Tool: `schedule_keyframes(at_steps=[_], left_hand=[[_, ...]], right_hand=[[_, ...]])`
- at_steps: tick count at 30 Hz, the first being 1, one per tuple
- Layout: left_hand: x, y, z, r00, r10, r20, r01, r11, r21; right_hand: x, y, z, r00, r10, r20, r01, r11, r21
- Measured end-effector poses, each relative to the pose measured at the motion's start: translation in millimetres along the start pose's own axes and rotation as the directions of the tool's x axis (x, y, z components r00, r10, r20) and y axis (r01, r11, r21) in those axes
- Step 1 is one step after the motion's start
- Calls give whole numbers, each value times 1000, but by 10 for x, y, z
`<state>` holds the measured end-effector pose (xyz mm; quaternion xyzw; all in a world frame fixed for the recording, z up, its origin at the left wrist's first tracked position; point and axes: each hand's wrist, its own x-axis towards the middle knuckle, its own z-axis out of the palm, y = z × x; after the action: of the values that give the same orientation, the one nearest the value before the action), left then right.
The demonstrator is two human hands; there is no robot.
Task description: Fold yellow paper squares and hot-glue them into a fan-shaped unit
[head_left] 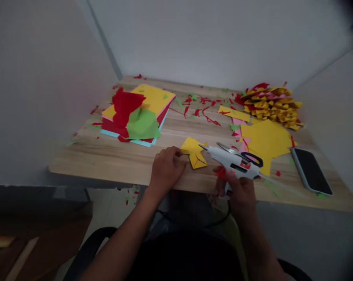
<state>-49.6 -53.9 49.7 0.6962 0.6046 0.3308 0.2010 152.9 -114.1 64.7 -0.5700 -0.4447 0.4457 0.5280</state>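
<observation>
My right hand [239, 191] is wrapped round the grip of a white hot glue gun [227, 159], with fingers at its red trigger. A clear glue stick [277, 183] sticks out of the gun's back end. The dark nozzle points left, just over a small yellow folded paper piece [196, 153] with several petal-like flaps. The curled fingers of my left hand [167, 168] pinch the left edge of that paper piece at the table's front. Behind the gun lies a pair of scissors [252, 158] with dark handles, partly hidden by it.
Coloured paper sheets [153, 95] are stacked on the left, under red [125, 107] and green paper [144, 125] offcuts. Yellow paper scraps [266, 136] and a phone [311, 171] lie on the right. A pile of folded yellow pieces [273, 105] stands at the back right. Red scraps [204, 111] litter the wooden table [106, 164].
</observation>
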Motion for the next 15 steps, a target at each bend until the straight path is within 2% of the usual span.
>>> schedule_keyframes(at_steps=[2, 5, 8, 10, 15], left_hand=[[52, 15, 94, 998, 3, 63, -8, 997, 80], [91, 46, 174, 992, 4, 124, -30, 978, 208], [124, 45, 187, 990, 8, 144, -40, 974, 222], [136, 27, 184, 989, 25, 145, -58, 973, 226], [143, -8, 186, 989, 52, 139, -84, 969, 234]], right_hand=[[58, -24, -114, 999, 39, -34, -45, 975, -216], [124, -106, -243, 990, 113, -86, -141, 855, -498], [173, -253, -254, 975, 197, -104, -217, 728, -651], [226, -356, -208, 975, 222, -32, -176, 668, -723], [436, -469, -135, 945, 212, 248, 76, 598, -798]])
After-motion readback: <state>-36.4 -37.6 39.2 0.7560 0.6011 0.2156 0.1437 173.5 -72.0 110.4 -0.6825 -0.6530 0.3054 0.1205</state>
